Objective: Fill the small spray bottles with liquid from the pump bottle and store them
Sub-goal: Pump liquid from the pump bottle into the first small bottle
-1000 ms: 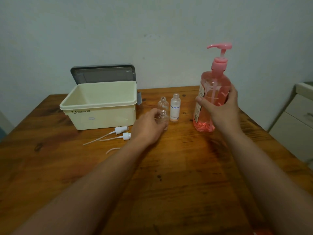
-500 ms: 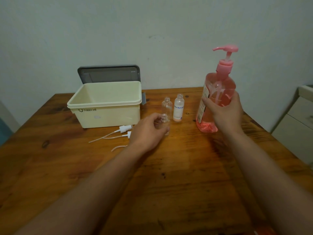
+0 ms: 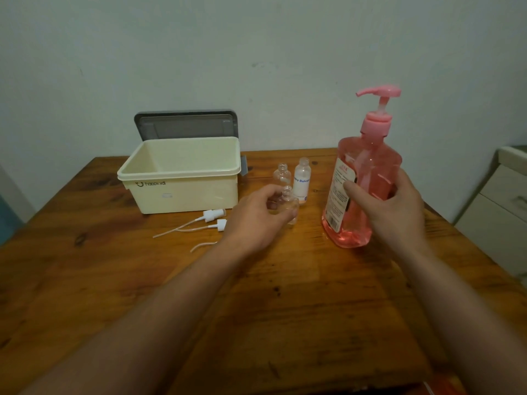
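Observation:
A tall pink pump bottle (image 3: 368,172) with pink liquid stands tilted at the right of the wooden table (image 3: 285,309), and my right hand (image 3: 396,212) grips its body. My left hand (image 3: 256,215) holds a small clear uncapped spray bottle (image 3: 289,202) upright near the table's middle. Just behind it stand two more small bottles: a clear one (image 3: 281,175) and a white-labelled one (image 3: 302,181), both without caps. Two white spray caps with long tubes (image 3: 212,219) lie to the left of my left hand. A third loose tube (image 3: 202,246) lies nearer.
A cream plastic storage box (image 3: 182,178) stands open at the back left, its grey lid (image 3: 185,125) leaning against the wall behind it. A pale cabinet (image 3: 502,212) sits past the table's right edge.
The pump bottle has come nearer and tilted slightly in my right hand. My left hand keeps its hold on the small clear bottle, shifted a little toward me.

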A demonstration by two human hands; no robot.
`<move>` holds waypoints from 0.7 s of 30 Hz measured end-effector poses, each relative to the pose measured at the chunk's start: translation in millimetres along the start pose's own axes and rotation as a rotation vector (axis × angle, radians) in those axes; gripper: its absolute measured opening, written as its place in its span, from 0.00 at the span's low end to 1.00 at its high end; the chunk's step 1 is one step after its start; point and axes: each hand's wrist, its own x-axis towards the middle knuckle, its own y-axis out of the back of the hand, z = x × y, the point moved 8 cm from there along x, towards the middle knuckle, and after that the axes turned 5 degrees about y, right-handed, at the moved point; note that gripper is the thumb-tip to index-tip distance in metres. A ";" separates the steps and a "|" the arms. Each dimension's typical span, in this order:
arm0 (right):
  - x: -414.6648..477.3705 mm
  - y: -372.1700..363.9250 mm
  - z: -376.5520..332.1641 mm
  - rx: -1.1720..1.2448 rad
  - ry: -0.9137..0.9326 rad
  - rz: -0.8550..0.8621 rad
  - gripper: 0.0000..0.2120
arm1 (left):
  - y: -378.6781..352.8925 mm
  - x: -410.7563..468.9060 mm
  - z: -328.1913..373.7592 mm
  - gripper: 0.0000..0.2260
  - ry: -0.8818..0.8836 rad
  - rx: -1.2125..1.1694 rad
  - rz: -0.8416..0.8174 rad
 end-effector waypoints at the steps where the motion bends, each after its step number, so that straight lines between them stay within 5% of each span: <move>1: -2.7 -0.1 -1.3 -0.002 0.002 -0.010 0.27 | 0.6 -0.8 0.6 0.20 -0.001 -0.004 -0.002; 12: -16.6 -1.6 -11.8 0.035 0.059 -0.070 0.27 | -1.2 -5.9 3.9 0.21 -0.007 -0.033 -0.036; 18: -16.9 -0.5 -10.6 0.052 0.006 -0.168 0.39 | -1.8 -6.6 12.5 0.19 -0.020 -0.124 -0.055; 21: -10.0 8.7 -22.7 0.113 0.017 -0.139 0.37 | -0.3 -7.3 19.4 0.19 -0.033 -0.171 -0.065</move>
